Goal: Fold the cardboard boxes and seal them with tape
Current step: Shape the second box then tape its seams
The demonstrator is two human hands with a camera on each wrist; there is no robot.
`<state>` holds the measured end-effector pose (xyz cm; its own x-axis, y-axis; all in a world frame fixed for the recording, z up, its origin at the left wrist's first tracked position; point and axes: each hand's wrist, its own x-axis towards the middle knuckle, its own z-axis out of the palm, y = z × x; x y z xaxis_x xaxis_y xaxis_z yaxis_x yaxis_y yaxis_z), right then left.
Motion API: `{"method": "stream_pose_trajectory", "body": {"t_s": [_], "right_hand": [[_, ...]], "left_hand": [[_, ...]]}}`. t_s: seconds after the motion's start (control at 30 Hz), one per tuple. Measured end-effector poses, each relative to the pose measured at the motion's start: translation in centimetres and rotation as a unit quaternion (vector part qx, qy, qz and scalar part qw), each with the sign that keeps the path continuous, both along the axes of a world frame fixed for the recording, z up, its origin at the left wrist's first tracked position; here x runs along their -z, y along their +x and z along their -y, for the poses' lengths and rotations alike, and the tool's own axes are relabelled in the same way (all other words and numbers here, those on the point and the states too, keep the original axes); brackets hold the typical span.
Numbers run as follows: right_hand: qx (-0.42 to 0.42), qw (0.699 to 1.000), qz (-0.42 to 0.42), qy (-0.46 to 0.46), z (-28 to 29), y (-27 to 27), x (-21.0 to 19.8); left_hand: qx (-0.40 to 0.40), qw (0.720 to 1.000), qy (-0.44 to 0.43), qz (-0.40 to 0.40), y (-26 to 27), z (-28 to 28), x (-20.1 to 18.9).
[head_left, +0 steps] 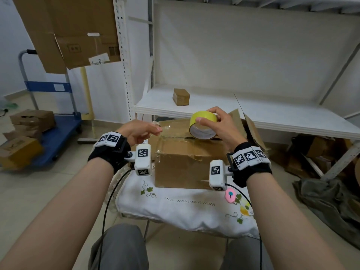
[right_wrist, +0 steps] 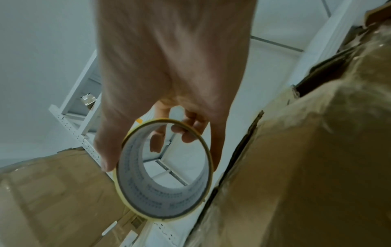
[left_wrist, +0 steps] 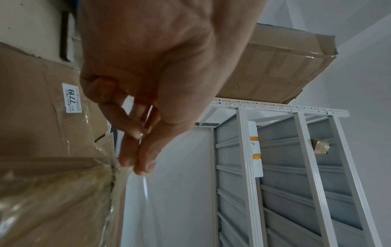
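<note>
Even, soft indoor light in all three views, with wide-angle bending and some blur.

The head view is bright and flat; the white shelf and the wall behind it are pale, and shadows are weak, only a soft one under the cardboard box. Straight posts curve near the frame borders, and the boxes at the far left edge are smeared. In the wrist views the light is cooler and a little dimmer. The left hand and the right hand are very near the lens and soft. Clear tape on the cardboard gives small white glints, and the cardboard at the lower corners is out of focus.
</note>
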<state>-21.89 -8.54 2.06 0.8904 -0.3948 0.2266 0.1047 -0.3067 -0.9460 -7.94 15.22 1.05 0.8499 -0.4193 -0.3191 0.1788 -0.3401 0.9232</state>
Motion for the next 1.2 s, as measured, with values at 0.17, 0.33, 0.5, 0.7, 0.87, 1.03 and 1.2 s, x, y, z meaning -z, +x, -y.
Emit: {"method": "stream_pose_trajectory", "body": {"t_s": [0.17, 0.33, 0.5, 0.7, 0.87, 1.03, 1.2], "right_hand": [[0.001, 1.000, -0.004, -0.005, 0.3, 0.0, 0.0], [0.005, 1.000, -0.008, -0.012, 0.6, 0.3, 0.1], [0.003, 0.999, -0.027, -0.024, 0.5, 0.6, 0.5], [0.001, 0.999, -0.045, -0.013, 0.5, 0.8, 1.1], [-0.004, 0.997, -0.073, -0.034, 0.6, 0.9, 1.1], [-0.016, 0.995, -0.092, -0.027, 0.7, 1.3, 1.2], [-0.026, 0.993, -0.105, -0.040, 0.5, 1.8, 1.3]], "left_hand": [[0.062, 0.997, -0.009, -0.043, -0.4, -0.7, -0.6], [0.090, 0.994, -0.013, -0.059, -0.7, -0.6, -0.3], [0.102, 0.993, -0.008, -0.056, -0.8, -0.6, 0.1], [0.109, 0.993, -0.009, -0.050, 0.1, -1.1, 0.8], [0.088, 0.993, -0.029, -0.079, 1.0, -1.2, 2.4], [0.064, 0.988, -0.068, -0.123, 2.0, -1.7, 3.8], [0.045, 0.981, -0.112, -0.151, 2.0, -2.1, 4.2]]}}
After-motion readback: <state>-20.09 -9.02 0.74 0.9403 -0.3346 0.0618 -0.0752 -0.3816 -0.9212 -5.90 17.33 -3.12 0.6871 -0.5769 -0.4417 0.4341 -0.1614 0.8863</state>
